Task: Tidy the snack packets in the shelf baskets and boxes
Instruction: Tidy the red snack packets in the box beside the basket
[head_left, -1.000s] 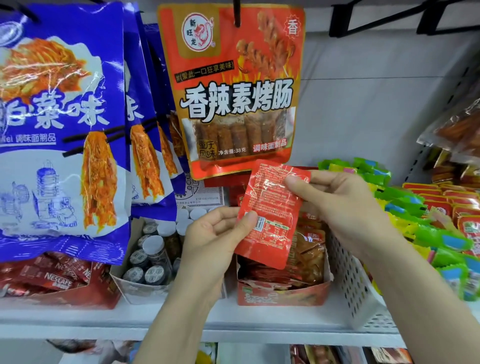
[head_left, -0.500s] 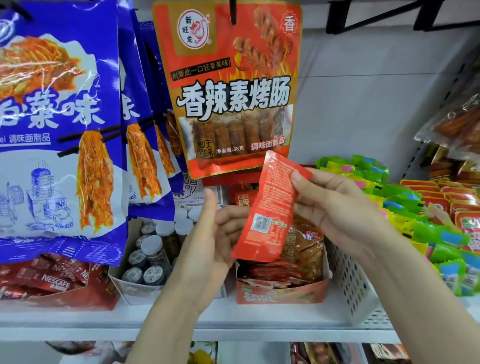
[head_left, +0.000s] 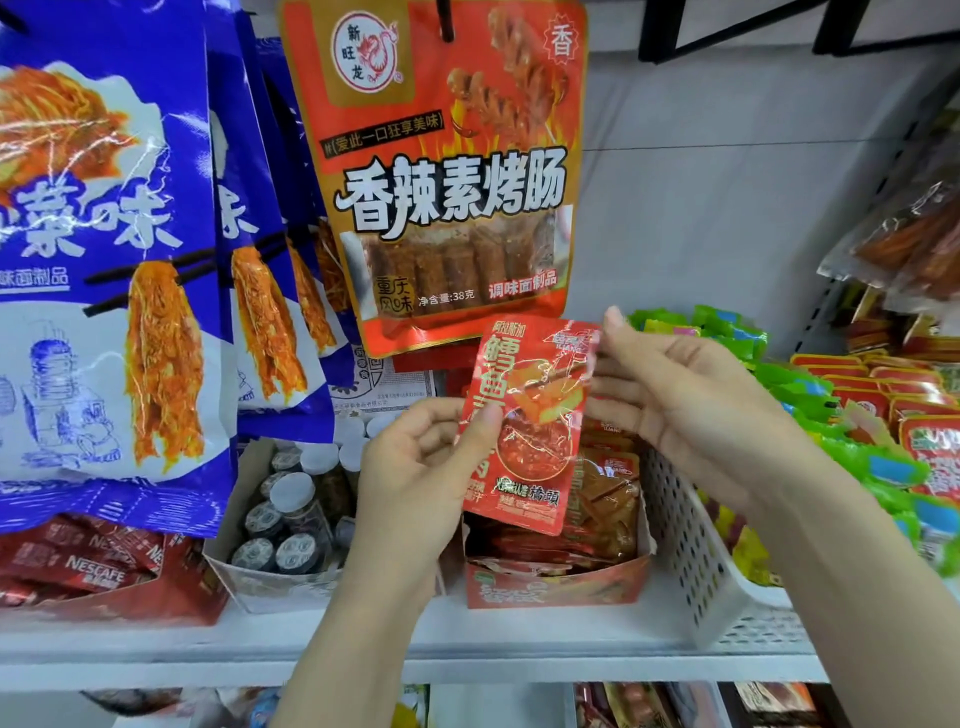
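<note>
Snack packet: the red packet (head_left: 524, 426) is held upright, printed front toward the camera, just above the red display box (head_left: 556, 584) at the middle of the shelf (head_left: 363, 644).
Left hand: the left hand (head_left: 415, 478) pinches the packet's left edge at about 9 o'clock, thumb on the front, fingers curled behind.
Right hand: the right hand (head_left: 685, 405) is largely open, fingers nearly straight, fingertips on the packet's upper right corner at about 1 o'clock; it steadies the packet and does not clamp it.
Box: brown and red packets stand inside it, leaning; there looks to be room toward the front.
Neighbours: a white perforated basket (head_left: 696, 545) at 3 o'clock of the box, a carton of small bottles (head_left: 285, 525) at 9 o'clock, a hanging orange bag (head_left: 447, 176) at 12 o'clock.
Step in hand: likely slotting this packet into the box.
Doing it well: keep the front facing out, lower it bottom edge first, line it up with the standing row, and stay below the hanging bag.
</note>
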